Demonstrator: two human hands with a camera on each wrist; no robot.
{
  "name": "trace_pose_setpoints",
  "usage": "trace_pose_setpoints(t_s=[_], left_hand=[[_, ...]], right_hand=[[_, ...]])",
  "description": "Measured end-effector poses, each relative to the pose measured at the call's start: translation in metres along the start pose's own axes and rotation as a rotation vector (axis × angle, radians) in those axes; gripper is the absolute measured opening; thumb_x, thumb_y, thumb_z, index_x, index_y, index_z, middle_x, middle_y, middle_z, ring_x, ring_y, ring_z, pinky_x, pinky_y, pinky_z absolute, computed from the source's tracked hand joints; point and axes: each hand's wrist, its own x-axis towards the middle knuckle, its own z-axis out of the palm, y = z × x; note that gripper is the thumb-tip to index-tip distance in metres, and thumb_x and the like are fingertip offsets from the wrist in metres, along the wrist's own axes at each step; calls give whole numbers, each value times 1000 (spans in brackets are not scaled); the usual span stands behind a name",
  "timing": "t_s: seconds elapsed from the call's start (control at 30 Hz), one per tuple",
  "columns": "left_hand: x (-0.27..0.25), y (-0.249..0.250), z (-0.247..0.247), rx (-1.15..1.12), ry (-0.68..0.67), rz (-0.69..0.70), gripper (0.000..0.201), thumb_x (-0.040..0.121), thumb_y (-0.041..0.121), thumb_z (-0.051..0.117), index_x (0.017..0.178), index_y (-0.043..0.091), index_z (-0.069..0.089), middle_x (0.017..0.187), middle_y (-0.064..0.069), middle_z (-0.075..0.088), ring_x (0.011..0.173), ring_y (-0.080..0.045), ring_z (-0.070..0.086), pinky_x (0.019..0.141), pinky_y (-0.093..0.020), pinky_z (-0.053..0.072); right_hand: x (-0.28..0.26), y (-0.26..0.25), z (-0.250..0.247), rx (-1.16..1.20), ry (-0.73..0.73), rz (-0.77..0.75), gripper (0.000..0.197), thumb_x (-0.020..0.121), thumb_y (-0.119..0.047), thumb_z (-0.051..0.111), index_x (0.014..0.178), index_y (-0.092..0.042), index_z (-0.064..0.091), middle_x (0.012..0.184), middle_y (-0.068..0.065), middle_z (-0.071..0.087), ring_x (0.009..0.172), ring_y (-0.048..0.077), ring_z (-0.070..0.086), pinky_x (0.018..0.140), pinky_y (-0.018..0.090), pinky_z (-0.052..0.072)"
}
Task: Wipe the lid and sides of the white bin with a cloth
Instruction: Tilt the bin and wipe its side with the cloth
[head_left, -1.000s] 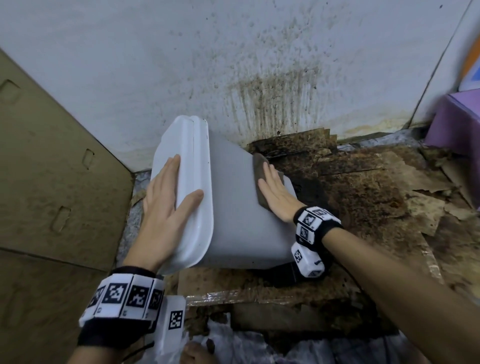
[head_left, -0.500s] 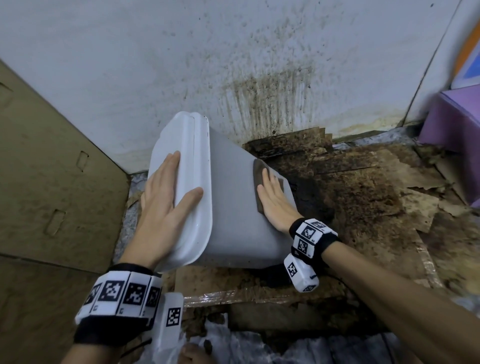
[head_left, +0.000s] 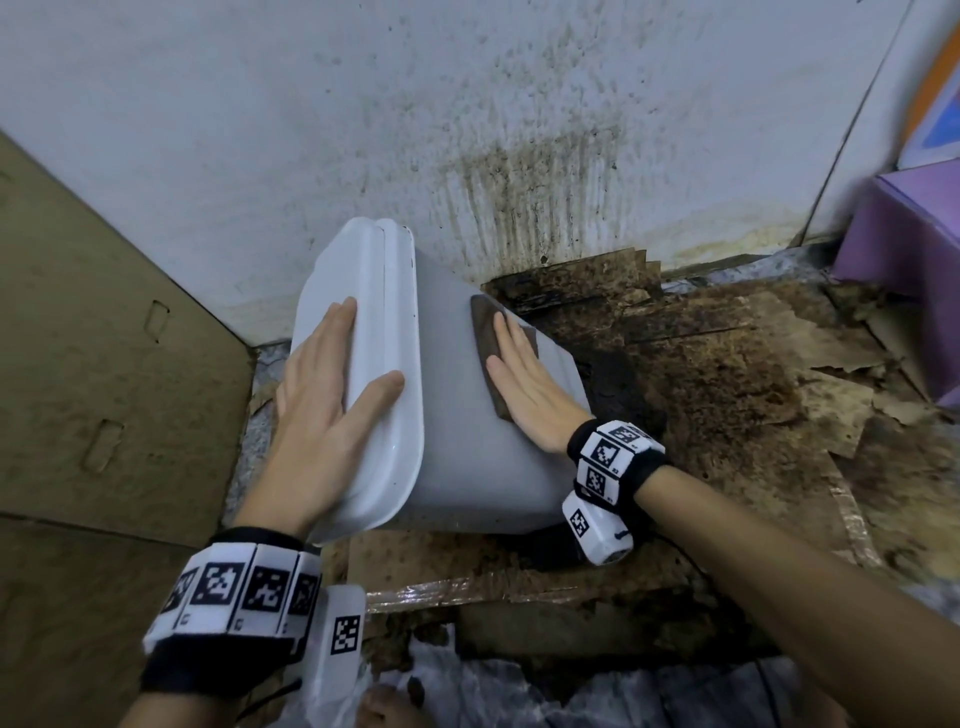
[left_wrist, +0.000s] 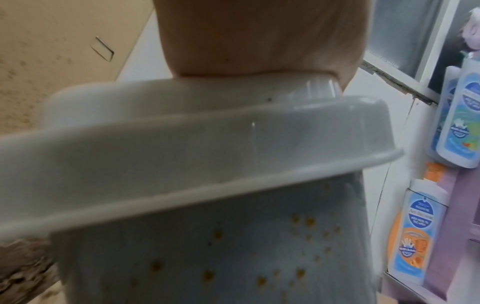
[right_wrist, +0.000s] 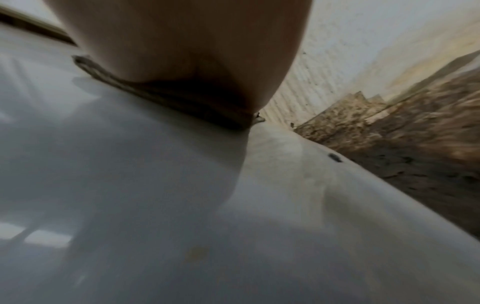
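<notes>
Right hand (head_left: 524, 384) slid cloth (head_left: 485, 338) up the bin (head_left: 457, 457).

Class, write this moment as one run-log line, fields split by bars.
step: wiping bin side | left hand: flat on lid, steadying tilted white bin | right hand: flat, pressing brown cloth on side | floor: stained cardboard

Glossy smooth plastic bin (head_left: 467, 457), matt brown cloth (head_left: 488, 343), rough stained cardboard (head_left: 727, 389).

No legible txt; bottle labels (left_wrist: 413, 232) blurred.
</notes>
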Motion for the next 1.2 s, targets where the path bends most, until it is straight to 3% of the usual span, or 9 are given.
trace_pose_setpoints(t_s=[0.17,0.3,0.47,0.63,0.87,0.93,1.0,1.13,1.2], left_hand=[[-1,-2,-1,-17,-2,-4,81,87,70,43,159,47,15,166,26,14,149,7,6,126,-53,11],[-1,-2,0,-7,-9,6,81,88,70,43,159,47,14,166,26,13,149,7,4,125,-47,10],[0,-3,1,5,-7,28,83,87,70,41,161,43,13,167,24,12,149,8,3,121,-35,8],[1,-1,2,22,-18,31,84,86,71,39,161,42,12,168,23,12,148,9,5,124,-38,8],[2,1,2,36,-18,35,85,85,71,38,160,43,12,168,22,12,144,11,7,123,-36,8],[2,2,3,41,-19,37,85,85,71,38,160,43,12,168,23,11,143,12,7,121,-34,8],[2,1,2,45,-16,37,84,85,72,38,160,44,12,168,23,11,143,12,6,122,-35,8],[2,1,3,47,-16,38,83,85,71,39,160,45,12,168,22,11,147,8,7,123,-37,9],[2,2,4,51,-13,41,83,85,71,39,160,44,12,168,22,11,147,7,8,123,-37,9]], right_hand=[[3,20,-19,-17,-78,225,54,112,-24,14,157,-11,-14,167,5,-21,152,16,-24,111,16,-19],[4,33,-27,49,-66,325,57,111,-37,14,159,-18,-13,167,-2,-20,154,12,-18,123,32,-8],[8,33,-28,34,-68,374,54,112,-30,10,159,-13,-11,168,3,-18,155,18,-17,122,32,-6],[10,15,-30,10,-66,335,54,112,-29,8,159,-13,-13,168,3,-18,154,19,-19,123,38,-9],[27,-30,-30,65,-30,218,47,110,-7,11,154,10,5,166,17,-19,154,28,-20,114,26,-16],[34,-48,-27,53,-68,123,52,111,-15,12,157,5,-2,166,13,-20,153,25,-22,122,35,-15],[43,-62,-27,38,-65,54,58,111,-31,14,159,-11,-11,168,7,-19,154,21,-21,126,44,-7],[47,-75,-26,-48,-67,-59,53,112,-20,15,159,-3,-2,168,9,-17,154,22,-21,125,36,-7],[44,-72,-27,-57,-44,-110,54,112,-21,16,159,-6,-7,168,6,-16,154,18,-19,124,31,-7]])
